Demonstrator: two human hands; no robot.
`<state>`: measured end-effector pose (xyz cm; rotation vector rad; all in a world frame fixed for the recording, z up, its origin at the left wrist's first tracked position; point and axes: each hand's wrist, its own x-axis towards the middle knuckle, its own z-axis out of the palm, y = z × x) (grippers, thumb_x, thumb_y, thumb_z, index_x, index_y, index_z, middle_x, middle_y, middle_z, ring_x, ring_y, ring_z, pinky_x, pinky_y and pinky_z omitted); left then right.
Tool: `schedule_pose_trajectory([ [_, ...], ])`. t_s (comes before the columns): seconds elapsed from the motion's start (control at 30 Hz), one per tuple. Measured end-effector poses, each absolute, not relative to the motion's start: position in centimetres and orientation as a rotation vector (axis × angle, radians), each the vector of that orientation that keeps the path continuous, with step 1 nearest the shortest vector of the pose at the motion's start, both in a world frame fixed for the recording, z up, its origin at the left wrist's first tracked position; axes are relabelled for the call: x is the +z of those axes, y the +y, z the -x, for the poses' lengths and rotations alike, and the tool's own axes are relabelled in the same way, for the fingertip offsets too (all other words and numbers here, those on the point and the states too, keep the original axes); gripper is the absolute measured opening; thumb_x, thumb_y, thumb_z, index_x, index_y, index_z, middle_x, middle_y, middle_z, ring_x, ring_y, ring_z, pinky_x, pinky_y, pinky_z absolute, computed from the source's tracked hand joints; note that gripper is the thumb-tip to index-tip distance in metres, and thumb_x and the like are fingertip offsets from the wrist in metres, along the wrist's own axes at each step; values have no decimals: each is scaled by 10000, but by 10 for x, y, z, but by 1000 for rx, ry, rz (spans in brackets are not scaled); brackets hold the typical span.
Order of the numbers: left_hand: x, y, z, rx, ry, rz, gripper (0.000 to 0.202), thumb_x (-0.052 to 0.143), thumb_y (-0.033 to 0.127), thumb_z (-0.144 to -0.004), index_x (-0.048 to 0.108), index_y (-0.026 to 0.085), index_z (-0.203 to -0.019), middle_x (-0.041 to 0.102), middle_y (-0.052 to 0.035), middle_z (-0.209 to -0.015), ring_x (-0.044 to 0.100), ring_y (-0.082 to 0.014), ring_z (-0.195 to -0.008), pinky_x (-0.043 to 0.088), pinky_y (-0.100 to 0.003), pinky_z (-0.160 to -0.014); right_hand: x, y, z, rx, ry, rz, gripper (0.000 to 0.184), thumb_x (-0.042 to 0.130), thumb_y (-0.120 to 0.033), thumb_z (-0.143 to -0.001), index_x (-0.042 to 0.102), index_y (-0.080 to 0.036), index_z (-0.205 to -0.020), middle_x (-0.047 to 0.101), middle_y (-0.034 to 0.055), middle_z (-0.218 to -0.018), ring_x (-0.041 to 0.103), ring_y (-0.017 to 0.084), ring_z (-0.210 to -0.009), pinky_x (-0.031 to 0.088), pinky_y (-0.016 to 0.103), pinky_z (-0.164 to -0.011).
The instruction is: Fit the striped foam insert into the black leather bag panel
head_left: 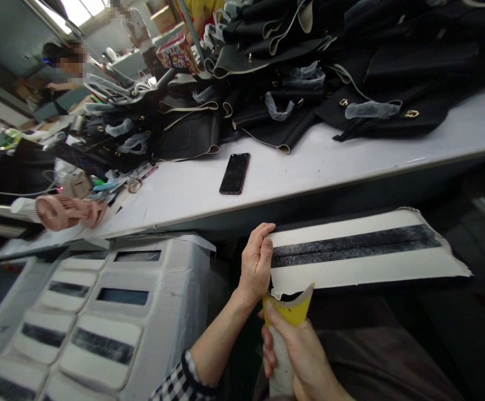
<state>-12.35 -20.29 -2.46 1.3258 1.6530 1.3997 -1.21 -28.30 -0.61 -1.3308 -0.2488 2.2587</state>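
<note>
My left hand [258, 264] is closed on the left end of a long off-white panel [329, 275], thumb on its face and fingers over the edge. A dark, speckled strip [359, 245] runs lengthwise along the panel, and its right edge looks ragged. Below the left hand, my right hand [298, 345] is wrapped around the pale handle of a yellow scraper-like tool [294, 313] with a concave grey edge. That edge is close to the panel's lower left corner; I cannot tell whether they touch.
A white table [292, 175] runs across, bearing a phone [235, 174], a pink fan [64, 211] and black leather bags [392, 106]. At lower left, off-white pieces [102, 348] with dark strips lie on a covered box [179, 289]. A person [67, 61] is in the background.
</note>
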Motion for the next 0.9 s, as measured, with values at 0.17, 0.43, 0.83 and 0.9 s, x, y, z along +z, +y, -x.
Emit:
schedule_pose_trajectory([
  [0.17, -24, -203, 123, 1388, 1652, -1321, 360, 379, 385, -1017, 605, 216, -1241, 567, -69, -1338, 470, -213, -1299, 312, -391, -1141, -10, -276, 3, 2396, -308, 1289, 500, 747, -621, -701, 625, -151, -820, 502, -36, -491, 399, 93, -336, 390, 227, -312],
  [0.43, -23, -202, 124, 1369, 1651, -1303, 369, 385, 396, -1010, 602, 211, -1244, 571, -75, -1337, 471, -229, -1304, 318, -399, -1143, -13, -266, -5, 2524, -300, 1259, 494, 751, -608, -703, 630, -139, -797, 503, -33, -470, 395, 88, -319, 368, 207, -298],
  [0.83, -19, -199, 124, 1328, 1661, -1310, 321, 390, 337, -1010, 584, 216, -1235, 575, -79, -1322, 463, -241, -1304, 315, -415, -1144, -19, -258, -9, 2623, -283, 1231, 502, 776, -605, -670, 653, -129, -769, 515, -27, -468, 412, 89, -303, 379, 205, -292],
  [0.9, -18, -198, 123, 1325, 1665, -1307, 313, 394, 340, -1006, 583, 217, -1223, 577, -85, -1315, 472, -247, -1296, 323, -421, -1140, -18, -256, -10, 2626, -241, 1258, 506, 797, -595, -646, 661, -120, -752, 523, -15, -462, 413, 95, -296, 374, 210, -281],
])
